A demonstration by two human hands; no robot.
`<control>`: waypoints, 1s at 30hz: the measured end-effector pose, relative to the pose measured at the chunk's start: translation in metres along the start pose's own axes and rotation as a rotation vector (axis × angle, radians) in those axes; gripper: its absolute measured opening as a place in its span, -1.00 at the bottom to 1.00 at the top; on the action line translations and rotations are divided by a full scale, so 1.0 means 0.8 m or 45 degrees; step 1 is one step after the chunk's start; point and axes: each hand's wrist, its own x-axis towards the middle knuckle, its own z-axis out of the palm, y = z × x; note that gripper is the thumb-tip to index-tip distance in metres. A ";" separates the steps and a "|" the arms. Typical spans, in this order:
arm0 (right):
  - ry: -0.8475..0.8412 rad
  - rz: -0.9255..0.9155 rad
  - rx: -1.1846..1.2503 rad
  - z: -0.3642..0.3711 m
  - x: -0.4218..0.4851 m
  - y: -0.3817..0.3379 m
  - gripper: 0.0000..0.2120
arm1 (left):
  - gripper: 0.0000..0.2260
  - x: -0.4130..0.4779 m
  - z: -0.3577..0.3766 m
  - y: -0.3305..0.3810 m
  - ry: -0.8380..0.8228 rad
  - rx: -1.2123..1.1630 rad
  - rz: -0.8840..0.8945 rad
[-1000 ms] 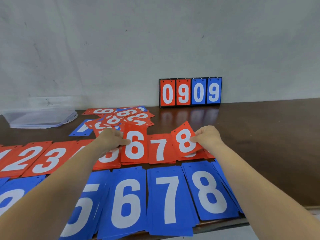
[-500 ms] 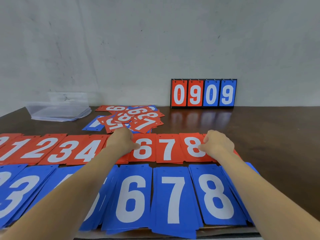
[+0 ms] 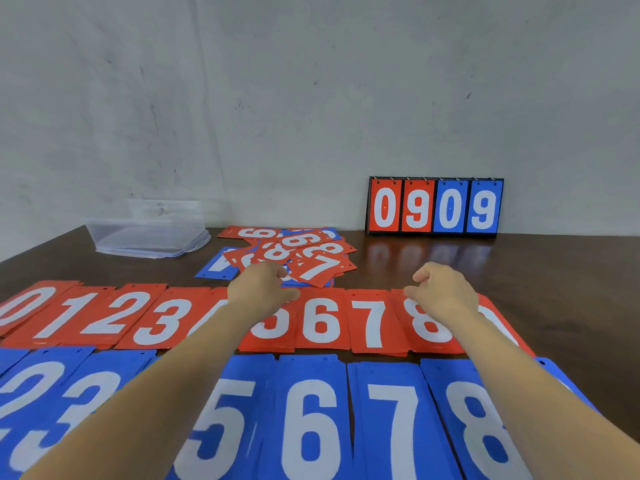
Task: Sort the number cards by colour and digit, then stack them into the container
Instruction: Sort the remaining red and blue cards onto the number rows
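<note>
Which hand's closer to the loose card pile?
Left. The left hand is at the near edge of the pile; the right hand is off to its right, over the red 8.

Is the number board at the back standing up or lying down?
Standing up. The board is upright by the wall on the table, and its digits 0909 face the camera.
</note>
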 end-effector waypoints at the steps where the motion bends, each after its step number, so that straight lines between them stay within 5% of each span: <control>1: -0.001 0.002 0.002 0.001 0.003 -0.009 -0.75 | -0.51 0.005 -0.004 -0.007 -0.006 -0.015 0.004; 10: -0.026 0.039 0.088 0.029 0.037 -0.078 -0.78 | -0.60 0.060 -0.037 -0.079 0.009 -0.096 -0.099; 24: -0.416 0.014 -0.086 0.131 0.099 -0.175 0.10 | -0.32 0.189 0.030 -0.085 -0.010 0.032 -0.336; 30: -0.404 -0.031 -0.078 0.146 0.119 -0.159 0.09 | -0.11 0.215 0.053 -0.075 -0.088 0.168 -0.445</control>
